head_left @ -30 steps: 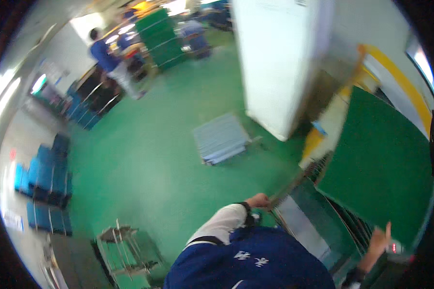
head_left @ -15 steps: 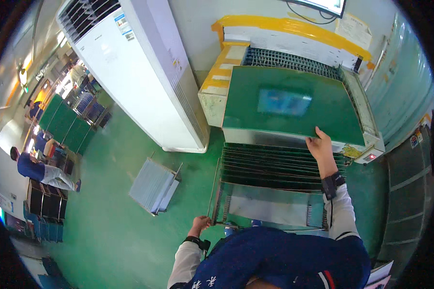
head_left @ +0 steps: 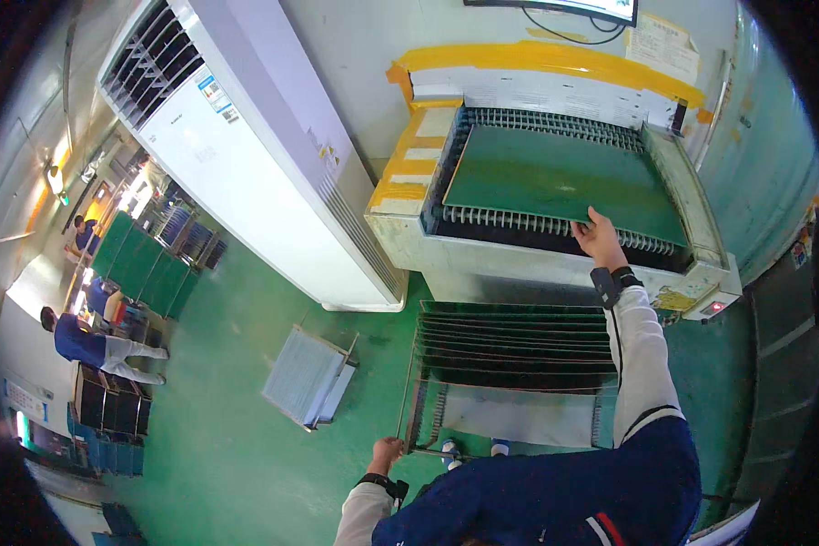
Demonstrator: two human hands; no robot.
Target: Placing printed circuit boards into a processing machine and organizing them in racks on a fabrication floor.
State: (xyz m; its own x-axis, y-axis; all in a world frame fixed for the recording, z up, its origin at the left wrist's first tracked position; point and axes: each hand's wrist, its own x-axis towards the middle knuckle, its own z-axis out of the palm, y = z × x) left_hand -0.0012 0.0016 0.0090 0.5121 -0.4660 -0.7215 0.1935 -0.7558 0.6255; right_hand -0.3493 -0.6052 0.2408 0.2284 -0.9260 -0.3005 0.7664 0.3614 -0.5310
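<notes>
Left hand [head_left: 389, 449] grips rack [head_left: 417, 419] of panels [head_left: 519, 361]; right hand [head_left: 598, 238] pinches green panel [head_left: 555, 177] over rollers [head_left: 500, 217].

The panel [head_left: 555, 182] is deep green, mottled with a yellowish smear, over grey rollers [head_left: 510, 218] that make a ribbed row. I see bright yellow tape [head_left: 546, 59] on the cream machine [head_left: 399, 220] and a red light [head_left: 717, 308] at its corner. The boards [head_left: 510, 350] are blackish green, striped by thin paler edges; the sheet [head_left: 519, 414] by them is whitish grey. The floor [head_left: 227, 382] is green too. The worker's shirt [head_left: 537, 491] is navy with red and white stripes, its sleeves [head_left: 646, 373] white. That air conditioner [head_left: 255, 164] is white, its grille [head_left: 155, 59] black-slatted.
</notes>
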